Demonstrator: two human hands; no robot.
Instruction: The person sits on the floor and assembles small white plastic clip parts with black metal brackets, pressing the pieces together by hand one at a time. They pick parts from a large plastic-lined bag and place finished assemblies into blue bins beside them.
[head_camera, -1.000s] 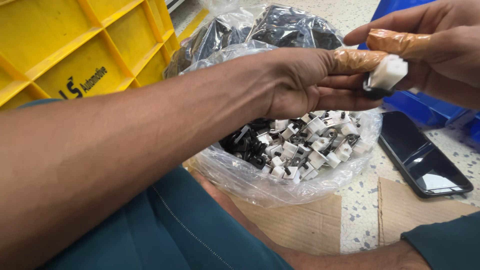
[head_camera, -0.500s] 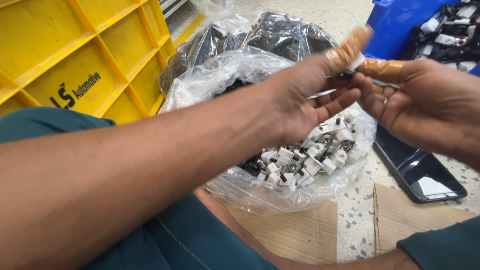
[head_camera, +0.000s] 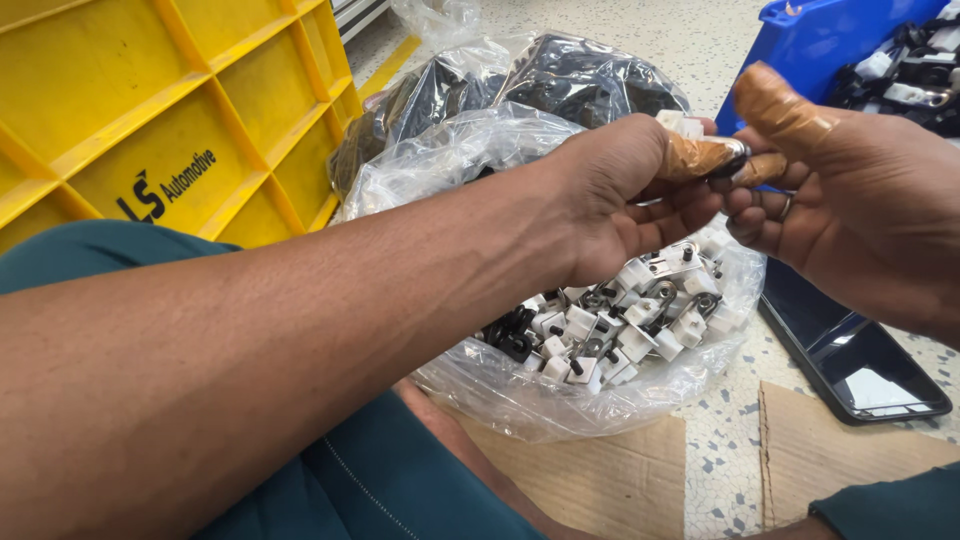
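My left hand (head_camera: 625, 195) and my right hand (head_camera: 850, 205) meet above a clear plastic bag (head_camera: 520, 390) of small white-and-metal clip parts (head_camera: 640, 320). Brown tape wraps several fingertips of both hands. Between those fingertips both hands pinch one small part (head_camera: 725, 155), white with a dark metal piece, mostly hidden by the fingers. My left forearm crosses the picture from the lower left.
A yellow plastic crate (head_camera: 170, 110) stands at the left. Behind the open bag lie bags of dark parts (head_camera: 570, 75). A blue bin (head_camera: 800, 45) with black parts sits top right. A dark phone (head_camera: 855, 365) and cardboard pieces (head_camera: 850, 455) lie on the speckled floor.
Both hands have drawn together and shifted slightly right over the bag. The white part held out clearly a second ago is now tucked between the taped fingertips.
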